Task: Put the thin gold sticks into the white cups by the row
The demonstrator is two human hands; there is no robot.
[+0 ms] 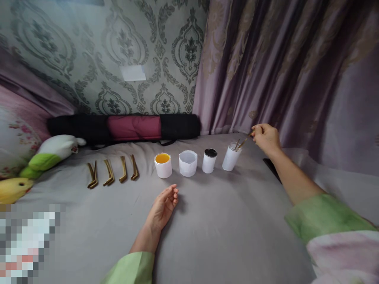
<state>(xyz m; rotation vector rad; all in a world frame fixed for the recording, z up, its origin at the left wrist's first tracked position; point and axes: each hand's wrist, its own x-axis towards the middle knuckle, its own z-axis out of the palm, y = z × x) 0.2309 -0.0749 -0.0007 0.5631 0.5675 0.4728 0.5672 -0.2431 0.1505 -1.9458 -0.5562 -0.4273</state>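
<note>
My right hand [266,138] pinches the end of a thin gold straw [246,139], whose lower end meets the mouth of a white-wrapped glass jar [231,158]. Another thin gold piece pokes out of that jar, which leans slightly. On the grey sheet rests my left hand [163,205], loosely curled with nothing in it. Just beyond it are a white cup with orange-yellow contents [163,169], a whitish translucent cup [188,165] and a white-wrapped container with a black top or contents [209,162]. Bent gold straws lie in several small bundles [109,172] at left.
A black and maroon rolled bag [133,127] lies along the patterned wall. Plush toys [49,156] sit at the left edge, near a floral pillow [20,122]. Purple curtains [251,67] hang behind my right hand. A dark flat object [272,169] lies beneath my right forearm.
</note>
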